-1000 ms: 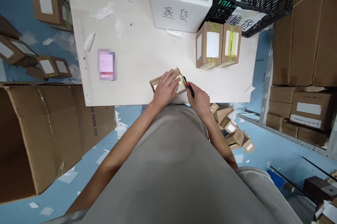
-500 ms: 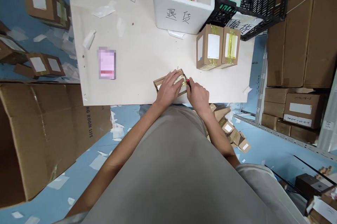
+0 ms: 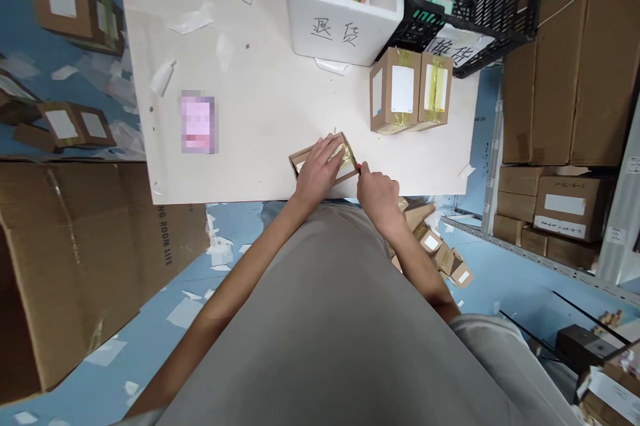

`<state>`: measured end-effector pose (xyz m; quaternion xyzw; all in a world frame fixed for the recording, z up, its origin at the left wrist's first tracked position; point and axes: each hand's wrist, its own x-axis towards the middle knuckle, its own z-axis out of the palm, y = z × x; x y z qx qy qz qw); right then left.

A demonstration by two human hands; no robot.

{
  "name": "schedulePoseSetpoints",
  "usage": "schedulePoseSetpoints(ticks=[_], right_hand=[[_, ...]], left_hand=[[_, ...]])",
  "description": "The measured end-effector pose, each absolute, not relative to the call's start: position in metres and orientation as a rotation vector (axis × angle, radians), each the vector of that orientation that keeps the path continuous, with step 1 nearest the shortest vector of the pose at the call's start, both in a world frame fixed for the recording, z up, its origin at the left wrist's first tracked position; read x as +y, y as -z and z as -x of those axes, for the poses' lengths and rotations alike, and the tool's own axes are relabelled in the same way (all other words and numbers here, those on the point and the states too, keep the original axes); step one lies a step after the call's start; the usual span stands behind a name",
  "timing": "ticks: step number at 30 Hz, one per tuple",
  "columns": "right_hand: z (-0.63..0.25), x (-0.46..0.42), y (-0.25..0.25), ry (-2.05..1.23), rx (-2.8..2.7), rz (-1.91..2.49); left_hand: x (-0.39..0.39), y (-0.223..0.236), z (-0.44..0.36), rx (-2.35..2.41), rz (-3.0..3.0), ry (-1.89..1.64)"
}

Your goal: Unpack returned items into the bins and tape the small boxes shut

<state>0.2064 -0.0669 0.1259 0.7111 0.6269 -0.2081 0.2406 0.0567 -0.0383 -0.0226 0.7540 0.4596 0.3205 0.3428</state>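
Note:
A small cardboard box (image 3: 344, 171) with clear yellowish tape and a white label lies near the front edge of the table (image 3: 240, 159). My left hand (image 3: 318, 167) rests on top of it, fingers stretched across the tape and thumb apart. My right hand (image 3: 379, 190) is closed around a small red and black utility knife (image 3: 359, 167) at the box's right end. Most of the knife's handle is hidden in my fist, and the blade cannot be made out.
Two taped cartons (image 3: 403, 89) stand right of centre. Behind them are a white foam bin (image 3: 345, 29) with small packages and a black crate (image 3: 480, 46). A blurred pink item (image 3: 197, 123) lies left. Large cardboard (image 3: 100, 246) is at the left; shelved boxes (image 3: 563, 206) are at the right.
My right hand has drawn the knife from the box's taped top to its right edge, slightly toward me. My left hand stays on the box. The view has shifted slightly.

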Motion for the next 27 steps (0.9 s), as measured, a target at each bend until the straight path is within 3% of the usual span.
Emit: schedulePoseSetpoints(ticks=[7, 12, 16, 21, 24, 27], right_hand=[[-0.211, -0.069, -0.122, 0.622, 1.736, -1.936], [-0.222, -0.086, -0.145, 0.736, 1.704, -1.88], [-0.252, -0.084, -0.148, 0.835, 1.838, -2.056], [-0.283, -0.044, -0.052, 1.399, 1.945, -2.269], [-0.27, -0.023, 0.019, 1.655, 1.869, -2.304], [-0.242, -0.017, 0.059, 1.851, 1.843, -2.234]], left_hand=[[-0.036, 0.025, -0.05, 1.213, -1.978, -0.817], [-0.04, 0.022, -0.045, 1.221, -2.002, -0.796], [-0.05, 0.017, -0.021, 1.284, -1.993, -0.822], [-0.079, 0.015, 0.033, 1.48, -1.978, -0.913], [-0.101, 0.012, 0.062, 1.671, -1.933, -0.909], [-0.122, 0.005, 0.08, 1.854, -1.84, -0.899]])
